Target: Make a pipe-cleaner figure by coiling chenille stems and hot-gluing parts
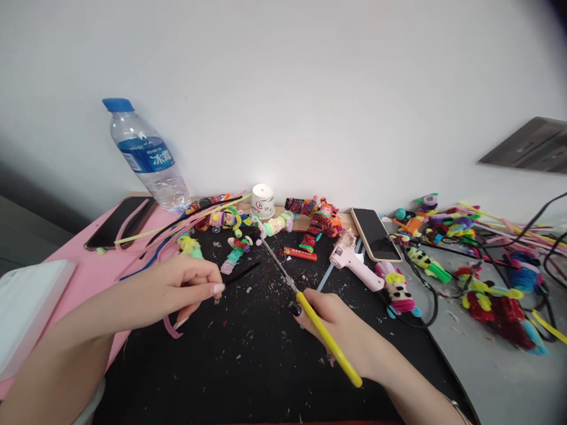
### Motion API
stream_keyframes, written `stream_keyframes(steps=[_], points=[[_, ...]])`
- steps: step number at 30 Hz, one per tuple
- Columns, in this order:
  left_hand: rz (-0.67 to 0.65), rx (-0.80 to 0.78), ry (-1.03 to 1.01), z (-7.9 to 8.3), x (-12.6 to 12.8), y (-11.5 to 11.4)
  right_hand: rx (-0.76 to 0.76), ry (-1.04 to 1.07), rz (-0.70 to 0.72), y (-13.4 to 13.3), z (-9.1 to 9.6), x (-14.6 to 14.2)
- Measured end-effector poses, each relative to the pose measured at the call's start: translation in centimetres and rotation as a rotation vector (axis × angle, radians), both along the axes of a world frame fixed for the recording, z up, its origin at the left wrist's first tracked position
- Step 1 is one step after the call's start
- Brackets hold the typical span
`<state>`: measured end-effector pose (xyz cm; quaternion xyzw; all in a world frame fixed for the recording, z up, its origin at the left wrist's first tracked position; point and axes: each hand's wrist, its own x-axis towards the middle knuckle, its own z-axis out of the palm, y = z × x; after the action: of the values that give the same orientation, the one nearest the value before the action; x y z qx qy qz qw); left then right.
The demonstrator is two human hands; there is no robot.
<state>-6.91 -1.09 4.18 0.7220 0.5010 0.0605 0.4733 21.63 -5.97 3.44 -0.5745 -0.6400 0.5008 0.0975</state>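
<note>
My left hand (pixel 188 286) is pinched shut on a thin black pipe cleaner (pixel 243 273) that sticks out to the right; a pink pipe cleaner loop (pixel 172 327) hangs below its fingers. My right hand (pixel 339 330) is closed round yellow-handled scissors (pixel 325 337). Their metal blades (pixel 277 262) point up-left over the black mat (pixel 248 354), close to the black pipe cleaner's tip. Small colourful pipe-cleaner figures (pixel 234 251) lie just beyond the blades.
A water bottle (pixel 148 156), a lit candle cup (pixel 263 202), a pink glue gun (pixel 357 262), a red lighter (pixel 301 254), two phones (pixel 375 234) (pixel 117 221), loose pipe cleaners (pixel 509 227), more figures (pixel 496 301) and black cables (pixel 425 295) crowd the table. A pink board (pixel 88 271) lies left.
</note>
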Motion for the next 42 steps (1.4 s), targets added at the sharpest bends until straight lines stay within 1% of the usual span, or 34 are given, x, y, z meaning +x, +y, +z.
stream_keyframes(steps=[3, 7, 14, 19, 23, 27, 31, 34, 36, 39, 42], points=[[-0.007, 0.017, 0.001, 0.0, 0.0, 0.0, 0.053, -0.042, -0.003, -0.1, -0.6, 0.0], [-0.013, 0.008, 0.028, 0.1, 0.2, 0.0, 0.045, -0.076, -0.005, -0.1, -0.9, 0.1], [0.008, -0.044, 0.047, -0.1, 0.1, 0.0, 0.045, -0.076, 0.012, 0.0, -0.8, 0.3], [-0.019, -0.016, 0.017, -0.2, 0.0, 0.1, 0.031, -0.068, 0.026, 0.2, -0.7, 0.3], [-0.038, -0.074, 0.035, -0.1, 0.1, 0.2, 0.010, -0.035, 0.023, 0.3, -0.1, 0.3], [-0.020, -0.141, 0.053, 0.1, 0.3, 0.3, -0.091, 0.022, 0.001, 0.1, 0.0, 0.3], [0.010, -0.254, 0.049, 0.3, 0.6, 0.2, -0.287, 0.106, -0.073, 0.0, -0.9, 0.3], [0.025, -0.323, 0.012, 0.0, 0.9, 0.2, -0.414, 0.247, -0.093, 0.3, -1.4, 0.1], [0.041, -0.360, -0.002, -0.3, 1.1, 0.2, -0.438, 0.312, -0.100, 0.6, -1.4, -0.2], [0.054, -0.383, -0.020, -0.7, 1.4, 0.3, -0.464, 0.273, -0.125, 0.9, -1.0, -0.7], [0.066, -0.389, -0.037, -0.8, 1.8, 0.4, -0.525, 0.217, -0.160, 1.1, -0.9, -1.0]])
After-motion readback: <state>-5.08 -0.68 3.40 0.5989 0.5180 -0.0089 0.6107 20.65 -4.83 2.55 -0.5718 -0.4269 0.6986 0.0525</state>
